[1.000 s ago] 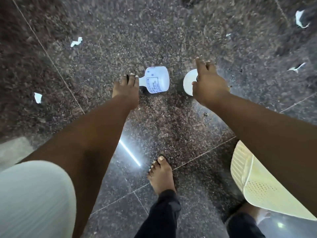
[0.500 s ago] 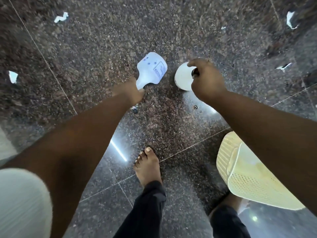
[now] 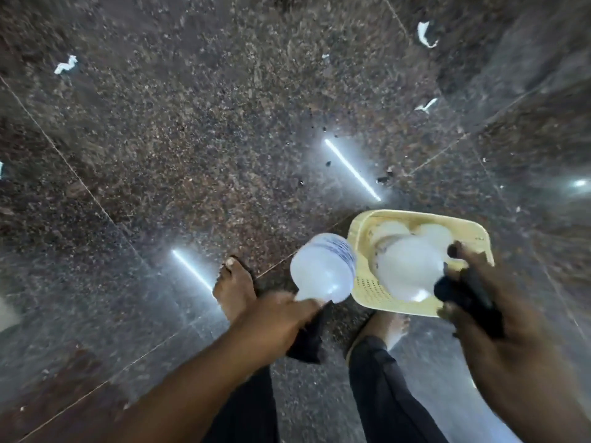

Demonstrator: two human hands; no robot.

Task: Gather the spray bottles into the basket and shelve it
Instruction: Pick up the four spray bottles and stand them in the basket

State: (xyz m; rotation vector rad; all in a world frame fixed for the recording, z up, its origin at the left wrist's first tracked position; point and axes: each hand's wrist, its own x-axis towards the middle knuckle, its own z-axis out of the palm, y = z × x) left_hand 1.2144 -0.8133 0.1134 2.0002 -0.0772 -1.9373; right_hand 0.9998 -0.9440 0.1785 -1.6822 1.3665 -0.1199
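Bottles are in both hands, held by the black spray heads with the round bases turned up toward the camera. The left hand [image 3: 275,318] has its fingers closed around the neck and black trigger of one spray bottle [image 3: 323,270]; this bottle is white and translucent, with a printed label band near its upper edge, and it hangs just beside the left rim of the basket [image 3: 412,310], outside of it. The right hand [image 3: 479,298] grips the black head of a second spray bottle [image 3: 406,270], fingers wrapped around it; this one looks plain milky white, and its body is over the inside of the basket, toward the near-left corner. If it touches the bottom, I cannot tell.

The basket is pale yellow plastic, rectangular with rounded corners, and small holes show in its near wall. It stands on the dark speckled stone floor [image 3: 192,155]. At its far side two more white rounded shapes [image 3: 412,233] lie inside, blurred, probably other bottles.

Below the bottles two feet [image 3: 233,282] in dark trousers stand on the floor, the left one just beside the held bottle. Small white paper scraps [image 3: 65,63] lie well apart on the far floor.
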